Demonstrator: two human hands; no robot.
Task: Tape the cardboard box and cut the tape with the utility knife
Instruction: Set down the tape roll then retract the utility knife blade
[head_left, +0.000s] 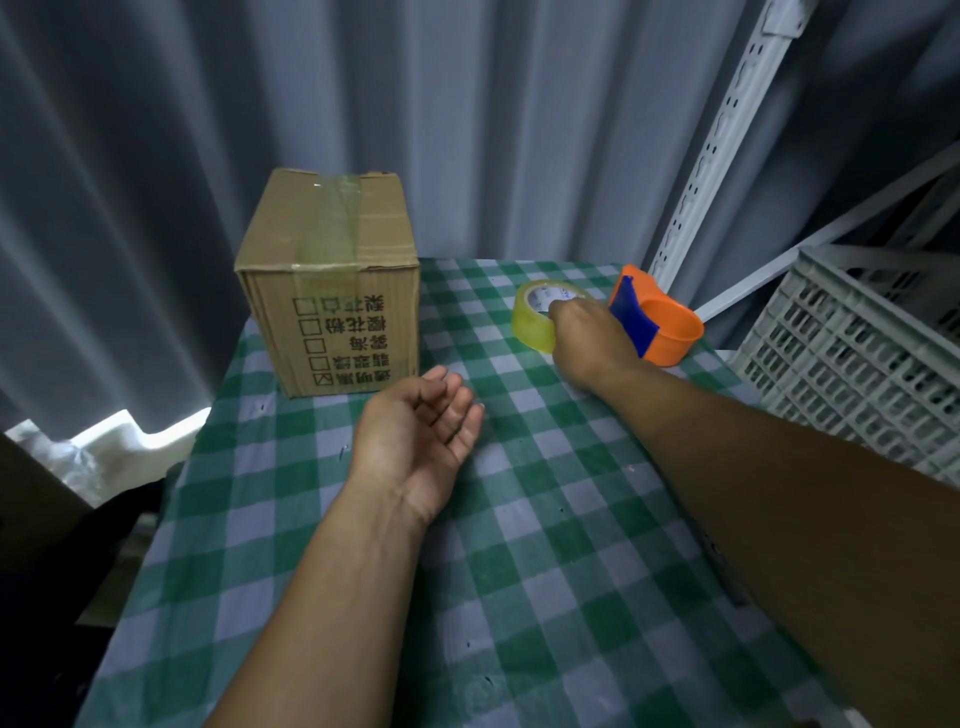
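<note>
While right hand (587, 338) closes its grip on tape roll (535, 322), left hand (421, 431) loosely spread, empty

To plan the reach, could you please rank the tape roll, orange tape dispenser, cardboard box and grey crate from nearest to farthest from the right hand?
1. tape roll, under the right hand
2. orange tape dispenser, just right
3. cardboard box, far left
4. grey crate, far right; too close to call with the box
</note>
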